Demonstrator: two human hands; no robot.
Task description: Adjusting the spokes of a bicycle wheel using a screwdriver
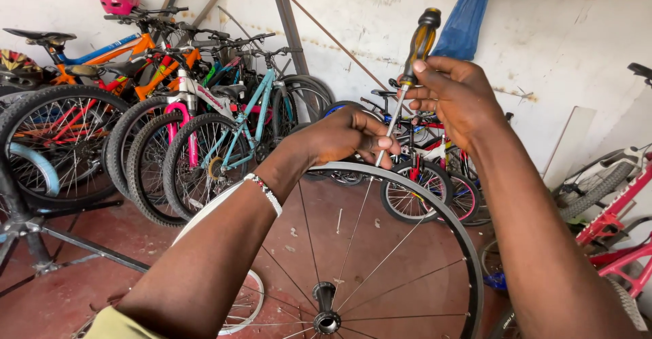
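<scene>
A bare spoked bicycle wheel [468, 278] with a silver rim stands upright in front of me, its hub [326, 320] at the bottom centre. My left hand [346, 135] grips the top of the rim, fingers curled near the screwdriver's shaft. My right hand [458, 98] holds a screwdriver [420, 44] with an amber and black handle, tip pointing down onto the rim by my left fingers. A beaded bracelet [265, 193] circles my left wrist.
Several bicycles [204, 108] lean in a row along the white wall at left and centre. A pink helmet [119, 0] hangs on a handlebar. A red bicycle [611, 223] stands at right. A metal stand [41, 237] sits on the red floor at left. Blue fabric [465, 13] hangs on the wall.
</scene>
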